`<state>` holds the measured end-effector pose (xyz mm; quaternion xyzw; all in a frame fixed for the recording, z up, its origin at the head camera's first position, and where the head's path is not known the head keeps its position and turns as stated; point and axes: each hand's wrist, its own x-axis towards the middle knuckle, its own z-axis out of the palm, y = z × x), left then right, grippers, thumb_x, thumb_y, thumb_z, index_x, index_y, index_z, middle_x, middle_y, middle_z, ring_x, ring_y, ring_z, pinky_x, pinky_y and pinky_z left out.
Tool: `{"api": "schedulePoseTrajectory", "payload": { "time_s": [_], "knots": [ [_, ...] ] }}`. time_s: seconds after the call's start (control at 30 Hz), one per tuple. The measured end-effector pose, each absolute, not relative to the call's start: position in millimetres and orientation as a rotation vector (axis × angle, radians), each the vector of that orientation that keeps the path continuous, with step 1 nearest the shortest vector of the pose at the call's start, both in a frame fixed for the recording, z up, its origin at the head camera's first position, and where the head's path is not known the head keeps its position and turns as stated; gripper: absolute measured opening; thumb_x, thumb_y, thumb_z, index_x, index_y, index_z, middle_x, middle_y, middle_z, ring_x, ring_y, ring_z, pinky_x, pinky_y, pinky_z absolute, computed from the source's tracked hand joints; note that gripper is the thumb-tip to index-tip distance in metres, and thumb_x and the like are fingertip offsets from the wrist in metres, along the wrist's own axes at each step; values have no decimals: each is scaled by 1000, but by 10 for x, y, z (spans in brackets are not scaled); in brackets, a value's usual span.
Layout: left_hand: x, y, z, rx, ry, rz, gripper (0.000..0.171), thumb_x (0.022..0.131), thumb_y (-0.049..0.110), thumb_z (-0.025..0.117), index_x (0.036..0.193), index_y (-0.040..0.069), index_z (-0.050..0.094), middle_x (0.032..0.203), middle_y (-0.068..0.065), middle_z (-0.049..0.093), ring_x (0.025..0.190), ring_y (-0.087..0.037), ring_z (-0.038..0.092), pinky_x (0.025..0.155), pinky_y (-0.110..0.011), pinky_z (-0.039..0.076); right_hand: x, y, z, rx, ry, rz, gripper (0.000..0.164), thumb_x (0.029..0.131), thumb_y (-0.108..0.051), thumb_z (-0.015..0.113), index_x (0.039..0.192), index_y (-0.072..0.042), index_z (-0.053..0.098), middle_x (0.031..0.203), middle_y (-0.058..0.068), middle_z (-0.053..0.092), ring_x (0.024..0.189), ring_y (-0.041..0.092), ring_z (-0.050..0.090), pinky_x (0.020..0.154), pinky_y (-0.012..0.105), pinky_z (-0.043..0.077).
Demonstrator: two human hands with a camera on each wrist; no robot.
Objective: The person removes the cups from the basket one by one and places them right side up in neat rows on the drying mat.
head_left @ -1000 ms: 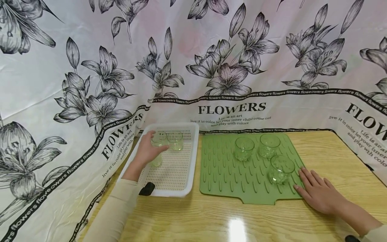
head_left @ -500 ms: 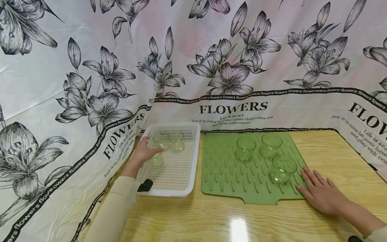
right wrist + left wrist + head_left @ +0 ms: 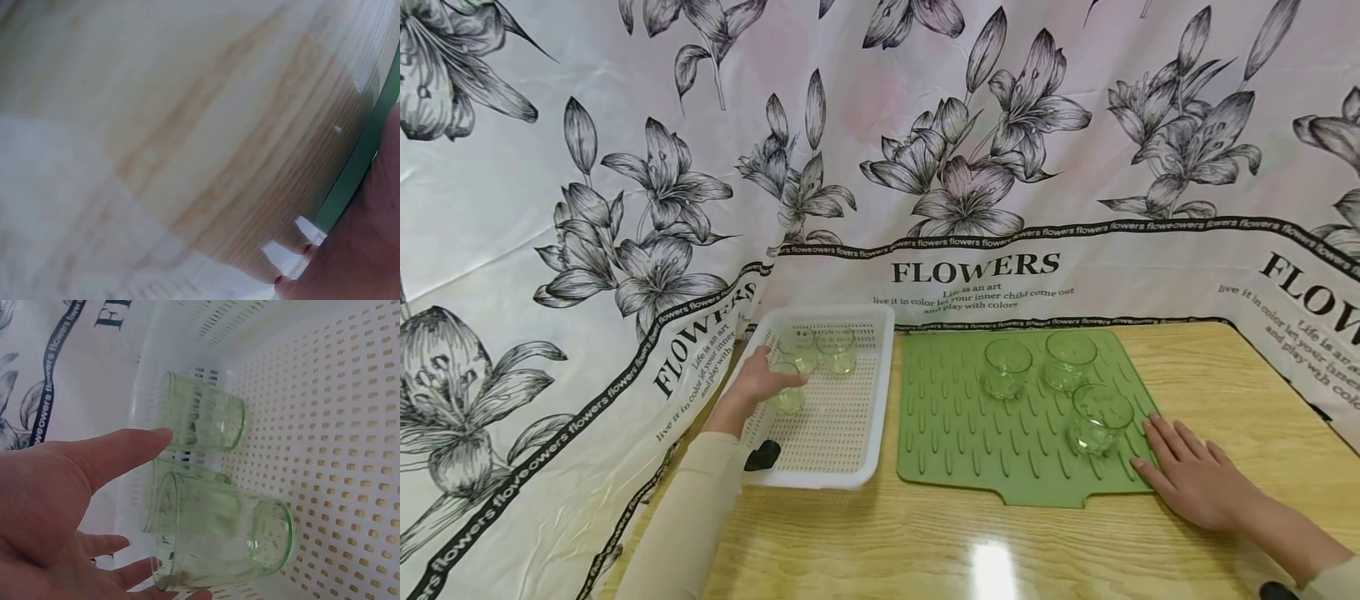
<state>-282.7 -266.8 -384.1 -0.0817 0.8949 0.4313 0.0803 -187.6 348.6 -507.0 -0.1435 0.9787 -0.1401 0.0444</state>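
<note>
Three clear greenish glasses stand upright in the white plastic basket (image 3: 880, 400). My left hand (image 3: 760, 382) is at the nearest glass (image 3: 790, 402), its thumb and fingers spread. In the left wrist view the thumb stays apart from that glass (image 3: 219, 534), while the fingertips lie near its rim, partly hidden. Behind it are a second glass (image 3: 802, 357) and a third glass (image 3: 838, 350). My right hand (image 3: 1198, 479) lies flat with straight fingers at the right edge of the green ridged mat (image 3: 951, 442), touching it.
More glasses stand on the mat: one at left (image 3: 1006, 371), a back glass (image 3: 1070, 358) and a front glass (image 3: 1099, 421). A flower-printed curtain (image 3: 970, 283) borders the wooden table (image 3: 850, 542) at the back and left. A black strap piece (image 3: 763, 456) is at my left wrist.
My left hand has drawn back and lowered from above the rear glasses to the nearest glass in the basket. The right hand stays in place.
</note>
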Motion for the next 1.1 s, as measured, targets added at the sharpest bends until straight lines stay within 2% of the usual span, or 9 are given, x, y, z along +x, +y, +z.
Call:
{"api": "schedulePoseTrajectory", "payload": {
  "time_s": [0.1, 0.3, 0.63, 0.9, 1.1],
  "knots": [
    [-2848, -2703, -3872, -230, 2643, 1294, 105, 91, 18, 76, 161, -5, 2, 166, -31, 5, 151, -50, 15, 121, -63, 21, -1890, 3477, -5049, -437, 2990, -423, 76, 111, -45, 35, 159, 10, 14, 163, 35, 12, 146, 60, 8, 107, 82, 11],
    [-2841, -2755, -3911, -229, 2601, 1264, 105, 89, 17, 77, 161, -5, 3, 163, -35, 15, 149, -52, 20, 119, -64, 25, -1880, 3446, -5022, -442, 2997, -430, 75, 111, -43, 36, 158, 12, 16, 162, 36, 13, 145, 62, 12, 107, 82, 12],
    [-2830, -2750, -3941, -196, 2563, 1281, 95, 92, 7, 72, 158, -11, 6, 161, -34, 21, 147, -52, 23, 119, -60, 30, -1872, 3457, -5021, -446, 3011, -411, 74, 111, -42, 37, 157, 13, 17, 162, 37, 16, 144, 62, 13, 107, 81, 14],
    [-2851, -2757, -3961, -176, 2595, 1208, 86, 92, 11, 74, 153, -15, 20, 155, -35, 32, 141, -52, 35, 115, -60, 36, -1867, 3465, -5029, -444, 2998, -432, 74, 112, -41, 36, 157, 12, 15, 163, 36, 11, 145, 62, 11, 107, 82, 12],
    [-2836, -2747, -3957, -165, 2599, 1210, 85, 91, 13, 75, 152, -15, 23, 155, -34, 34, 141, -52, 35, 116, -60, 35, -1869, 3464, -5033, -443, 3002, -427, 74, 111, -42, 37, 157, 12, 16, 162, 36, 14, 145, 62, 12, 107, 82, 13]
  ]
}}
